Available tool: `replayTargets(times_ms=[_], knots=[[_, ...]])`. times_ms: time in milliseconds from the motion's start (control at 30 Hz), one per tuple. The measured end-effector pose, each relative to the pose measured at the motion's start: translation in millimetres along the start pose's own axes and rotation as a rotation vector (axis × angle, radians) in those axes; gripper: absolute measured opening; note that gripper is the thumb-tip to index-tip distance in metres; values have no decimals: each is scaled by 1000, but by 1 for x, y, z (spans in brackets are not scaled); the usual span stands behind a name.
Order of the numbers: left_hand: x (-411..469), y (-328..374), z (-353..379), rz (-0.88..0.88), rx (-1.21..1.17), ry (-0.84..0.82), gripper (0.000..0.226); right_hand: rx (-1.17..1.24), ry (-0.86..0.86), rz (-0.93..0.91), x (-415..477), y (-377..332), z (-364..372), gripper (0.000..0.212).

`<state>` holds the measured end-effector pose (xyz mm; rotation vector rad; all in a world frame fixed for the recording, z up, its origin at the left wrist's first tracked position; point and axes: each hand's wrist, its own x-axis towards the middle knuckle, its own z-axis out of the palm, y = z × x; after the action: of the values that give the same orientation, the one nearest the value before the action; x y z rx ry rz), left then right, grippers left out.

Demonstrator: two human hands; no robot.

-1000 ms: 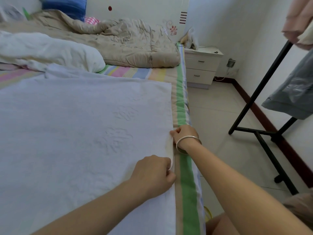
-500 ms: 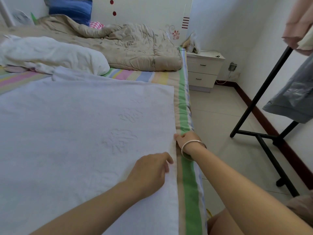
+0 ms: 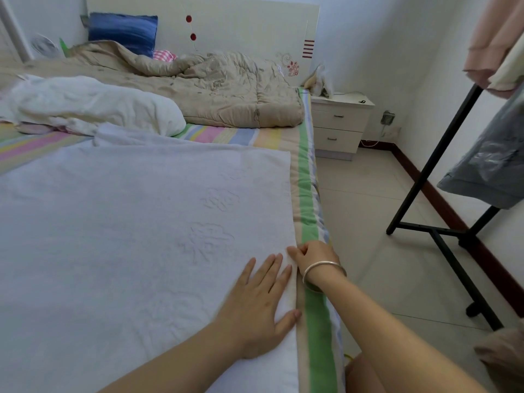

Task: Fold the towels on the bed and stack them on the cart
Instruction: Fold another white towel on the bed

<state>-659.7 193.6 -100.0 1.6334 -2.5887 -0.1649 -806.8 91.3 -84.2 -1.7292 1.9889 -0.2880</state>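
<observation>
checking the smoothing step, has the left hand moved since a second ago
Yes. The left hand let go of the towel edge and now lies flat, fingers stretched toward the headboard beside the green stripe.

Soft even daylight, bit dim, cool bluish cast on towel. No hard shadows, no glare. Slight motion blur on left hand. Wide-angle warp bends rack and headboard near edges; corners soft.

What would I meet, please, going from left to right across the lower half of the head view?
White towel, left hand, right hand, tiled floor, black rack.
</observation>
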Motion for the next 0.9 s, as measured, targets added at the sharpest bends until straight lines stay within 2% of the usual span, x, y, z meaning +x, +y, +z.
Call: replayTargets(times_ms=[100,233,300,333,400,433,533,600,700,900], knots=[[1,-1,-2,6,-11,-18,89,23,-15,3,2,-5,-6,41],[6,-7,-9,13,-148,35,83,103,166,4,10,-21,-14,22],[15,-16,-15,-61,-328,167,63,118,159,11,24,-32,-17,22],[22,-23,-18,-73,-327,273,52,117,141,18,34,-37,-19,27],[41,-37,-28,-65,-98,432,40,113,101,70,54,-47,-25,41],[49,-43,-34,-88,9,398,42,110,89,100,62,-52,-27,48],[71,-64,-43,-192,108,209,62,106,74,178,90,-57,-34,55],[81,-77,-40,-217,140,129,76,156,51,212,108,-59,-34,58],[81,-84,-26,-190,89,33,111,162,34,204,126,-65,-29,60],[82,-83,-10,-186,-16,50,96,245,178,285,141,-53,-15,41]])
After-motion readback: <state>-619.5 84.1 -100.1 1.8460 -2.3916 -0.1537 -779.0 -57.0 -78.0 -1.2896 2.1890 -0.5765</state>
